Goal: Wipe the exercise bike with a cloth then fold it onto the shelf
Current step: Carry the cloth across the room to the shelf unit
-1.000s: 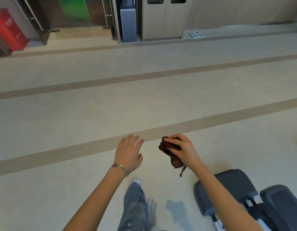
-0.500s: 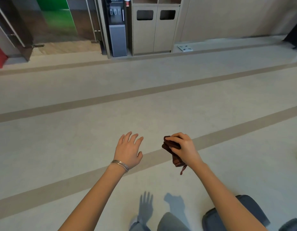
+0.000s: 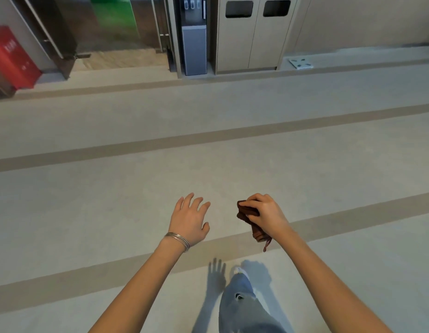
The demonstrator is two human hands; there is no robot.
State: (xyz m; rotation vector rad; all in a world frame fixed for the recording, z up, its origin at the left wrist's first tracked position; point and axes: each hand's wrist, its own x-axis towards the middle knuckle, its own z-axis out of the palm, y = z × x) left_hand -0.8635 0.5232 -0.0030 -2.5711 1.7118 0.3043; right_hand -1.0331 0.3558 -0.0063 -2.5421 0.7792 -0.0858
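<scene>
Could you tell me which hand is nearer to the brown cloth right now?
Right. The right hand is closed around the brown cloth; the left hand is open, empty, off to its side.

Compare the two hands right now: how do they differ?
The left hand is open, fingers spread, holding nothing; the right hand is shut on the brown cloth. The left wrist wears thin bangles; the right wrist is bare. Both are held out over the floor at similar height.
</scene>
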